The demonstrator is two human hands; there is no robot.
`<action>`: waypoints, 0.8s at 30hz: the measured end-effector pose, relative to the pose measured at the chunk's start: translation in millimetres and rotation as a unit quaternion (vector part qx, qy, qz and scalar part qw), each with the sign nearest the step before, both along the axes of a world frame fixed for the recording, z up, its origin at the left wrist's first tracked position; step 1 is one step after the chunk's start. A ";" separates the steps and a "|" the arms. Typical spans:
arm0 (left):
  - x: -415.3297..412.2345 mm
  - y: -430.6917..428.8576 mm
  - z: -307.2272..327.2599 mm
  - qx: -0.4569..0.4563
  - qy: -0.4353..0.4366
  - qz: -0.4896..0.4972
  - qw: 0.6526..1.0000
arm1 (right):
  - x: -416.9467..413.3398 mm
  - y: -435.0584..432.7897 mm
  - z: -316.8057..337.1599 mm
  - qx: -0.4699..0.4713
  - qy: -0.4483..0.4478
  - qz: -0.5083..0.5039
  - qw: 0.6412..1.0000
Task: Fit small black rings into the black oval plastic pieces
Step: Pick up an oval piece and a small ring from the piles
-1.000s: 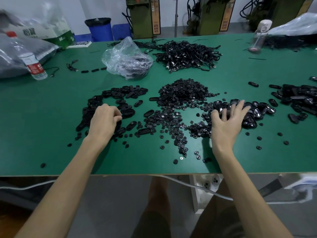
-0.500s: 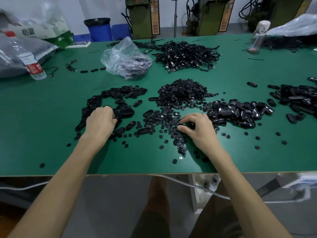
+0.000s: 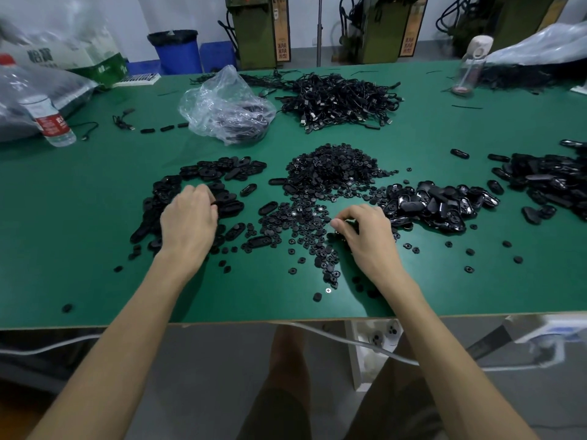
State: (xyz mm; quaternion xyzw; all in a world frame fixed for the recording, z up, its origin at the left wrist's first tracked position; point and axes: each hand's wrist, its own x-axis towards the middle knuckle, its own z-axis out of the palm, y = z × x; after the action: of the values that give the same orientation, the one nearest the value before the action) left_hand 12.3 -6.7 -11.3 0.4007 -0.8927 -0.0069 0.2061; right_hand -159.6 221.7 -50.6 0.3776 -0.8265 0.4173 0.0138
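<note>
Curls left hand [image 3: 187,217] over ovals [image 3: 229,206] left of ring pile [image 3: 330,173], hold unclear. Pinches, seemingly, a ring [image 3: 344,224] with right hand [image 3: 365,233].

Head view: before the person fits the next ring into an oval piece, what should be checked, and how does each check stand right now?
1. Rings within reach: the ring pile lies just ahead of the right hand. Ok.
2. Oval pieces within reach: the left hand rests on the oval pieces. Ok.
3. Ring pinched: the right hand's fingers are curled over loose rings, but whether they hold one is unclear. Cannot tell.
4. Oval piece gripped: the left hand's fingers are curled and hidden from view. Cannot tell.
5. Hands together for fitting: they are apart, each at its own pile. Not ok.
</note>
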 end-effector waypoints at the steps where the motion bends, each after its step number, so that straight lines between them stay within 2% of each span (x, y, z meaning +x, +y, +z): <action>1: 3.2 -3.4 1.5 -0.008 -0.021 0.014 1.000 | -0.4 0.1 -0.6 0.004 -0.001 0.000 1.000; 4: 13.3 -11.4 5.5 0.007 -0.071 0.046 0.996 | -2.3 -0.5 -2.0 0.017 0.003 -0.002 1.000; 8: 23.1 -13.0 15.8 0.155 -0.064 -0.015 0.986 | -1.9 -0.7 -1.3 0.000 0.005 -0.010 1.000; 11: 24.6 -5.8 12.8 0.180 -0.113 -0.030 0.977 | 0.4 0.9 1.7 -0.032 0.000 -0.009 0.999; 19: 23.6 5.0 2.0 0.106 -0.008 -0.036 0.994 | 3.0 2.1 4.1 -0.057 -0.009 0.007 0.998; 22: 16.2 11.2 4.6 0.129 0.059 -0.061 0.988 | 3.7 2.6 3.8 -0.052 0.002 0.015 0.999; 24: 7.9 19.9 8.3 0.187 0.125 -0.090 0.970 | 3.7 2.8 3.4 -0.051 -0.006 0.016 0.999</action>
State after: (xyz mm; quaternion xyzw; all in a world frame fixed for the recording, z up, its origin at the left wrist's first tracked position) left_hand 20.2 13.1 -3.0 0.3460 -0.8750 -0.2428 0.2361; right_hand -155.9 224.5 -47.2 0.3872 -0.7981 0.4612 0.0215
